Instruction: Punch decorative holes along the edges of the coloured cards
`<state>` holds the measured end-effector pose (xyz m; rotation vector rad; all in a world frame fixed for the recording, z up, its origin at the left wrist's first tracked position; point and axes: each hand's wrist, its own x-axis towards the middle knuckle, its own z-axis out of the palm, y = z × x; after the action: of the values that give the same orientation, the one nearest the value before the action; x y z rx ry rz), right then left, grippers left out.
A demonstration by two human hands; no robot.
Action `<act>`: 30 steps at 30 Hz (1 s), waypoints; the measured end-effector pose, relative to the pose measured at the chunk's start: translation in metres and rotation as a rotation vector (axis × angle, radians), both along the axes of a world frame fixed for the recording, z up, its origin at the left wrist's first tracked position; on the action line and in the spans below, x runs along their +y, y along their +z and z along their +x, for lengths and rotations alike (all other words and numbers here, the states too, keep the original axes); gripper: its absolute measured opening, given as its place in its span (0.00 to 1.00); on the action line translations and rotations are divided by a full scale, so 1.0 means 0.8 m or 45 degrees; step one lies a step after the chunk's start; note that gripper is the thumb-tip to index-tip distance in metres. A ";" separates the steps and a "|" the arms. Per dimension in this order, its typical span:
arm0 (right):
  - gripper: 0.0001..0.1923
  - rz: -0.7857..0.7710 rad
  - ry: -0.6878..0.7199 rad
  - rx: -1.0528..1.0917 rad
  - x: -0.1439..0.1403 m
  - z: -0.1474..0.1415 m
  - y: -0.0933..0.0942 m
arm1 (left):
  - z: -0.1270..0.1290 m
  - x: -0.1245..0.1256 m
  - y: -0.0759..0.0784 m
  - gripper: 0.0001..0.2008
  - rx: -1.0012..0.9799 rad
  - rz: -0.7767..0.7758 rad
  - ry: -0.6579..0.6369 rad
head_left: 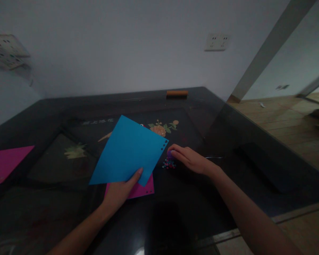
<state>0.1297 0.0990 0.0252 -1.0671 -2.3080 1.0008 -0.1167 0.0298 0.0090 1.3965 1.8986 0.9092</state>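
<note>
My left hand (122,189) grips a blue sheet of paper (127,150) by its lower edge, thumb on top. Several small punched holes run along the sheet's right corner. Beneath it, partly covered, lies a pink sheet (145,189) with a few holes at its corner. To the right, my right hand (190,157) is closed around a small purple object (170,153), which looks like a paper punch; fingers hide most of it. Right below that is a little pile of pink and blue paper cutouts (169,164) on the dark table.
Another pink sheet (7,164) lies at the table's left. An orange-brown roll (177,93) rests near the back edge. A long black object (266,166) is on the right side of the dark glossy table (191,216). The wall (127,46) stands behind.
</note>
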 end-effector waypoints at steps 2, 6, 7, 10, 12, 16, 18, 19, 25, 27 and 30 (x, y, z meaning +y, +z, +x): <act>0.15 -0.005 -0.013 0.032 0.000 0.000 0.000 | 0.000 0.000 0.000 0.26 0.005 0.015 -0.006; 0.15 -0.003 -0.089 0.087 0.000 0.000 0.000 | 0.000 0.000 -0.002 0.26 0.001 0.032 0.013; 0.15 -0.008 -0.105 0.089 0.001 0.000 0.000 | 0.000 0.000 -0.002 0.26 0.001 0.018 0.012; 0.15 -0.049 -0.115 0.064 0.002 -0.002 -0.004 | -0.002 0.000 -0.003 0.27 0.005 -0.006 -0.013; 0.15 -0.062 -0.110 0.040 0.002 -0.004 -0.007 | -0.003 0.000 -0.003 0.27 0.009 -0.002 -0.037; 0.16 -0.043 -0.097 0.024 0.000 -0.008 -0.008 | -0.002 0.000 -0.002 0.26 0.013 -0.024 -0.058; 0.16 -0.055 -0.090 0.046 -0.001 -0.008 -0.008 | -0.001 0.001 -0.001 0.25 0.006 -0.041 -0.029; 0.16 -0.062 -0.090 0.062 -0.001 -0.007 -0.008 | 0.000 0.001 0.000 0.25 0.000 -0.050 -0.014; 0.15 -0.037 -0.146 0.071 0.001 -0.006 -0.011 | -0.002 0.003 -0.004 0.24 -0.031 -0.073 0.004; 0.14 -0.047 -0.157 0.066 0.001 -0.007 -0.011 | -0.003 0.003 -0.005 0.23 -0.038 -0.056 -0.004; 0.14 -0.075 -0.166 0.088 0.001 -0.010 -0.011 | -0.004 0.003 -0.006 0.22 -0.032 -0.031 -0.011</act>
<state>0.1217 0.0997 0.0164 -1.1712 -2.1363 1.0436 -0.1202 0.0322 0.0042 1.3717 1.8774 0.8928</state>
